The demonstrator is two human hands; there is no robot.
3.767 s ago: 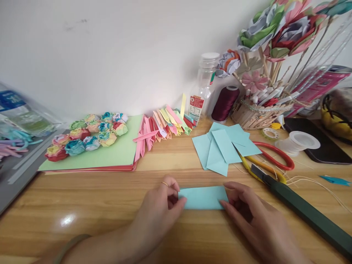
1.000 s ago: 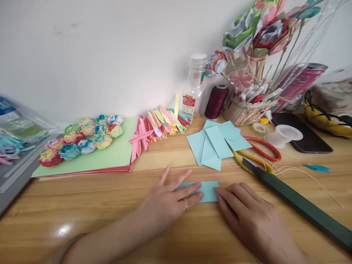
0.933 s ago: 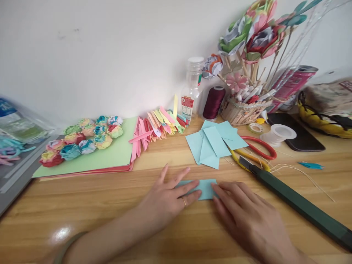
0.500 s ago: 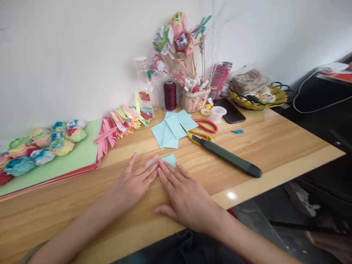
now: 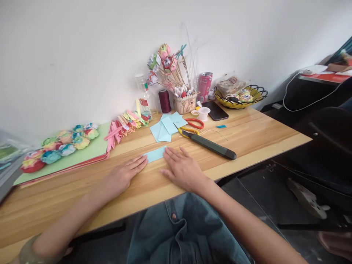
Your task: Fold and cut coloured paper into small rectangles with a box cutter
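At mid-frame, the folded light-blue paper strip now shows its middle, since the hands, fingertips touching half a second ago, have parted; the left hand lies flat, fingers together, on its left end; the right hand, flat with thumb spread, on its right.

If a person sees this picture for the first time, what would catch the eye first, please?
Probably the paper flowers, standing tall in a pale box at the back of the table. Next, nearer the front, the left hand and right hand rest at opposite ends of a blue strip. Colourful rosettes on a green sheet also stand out at the left.
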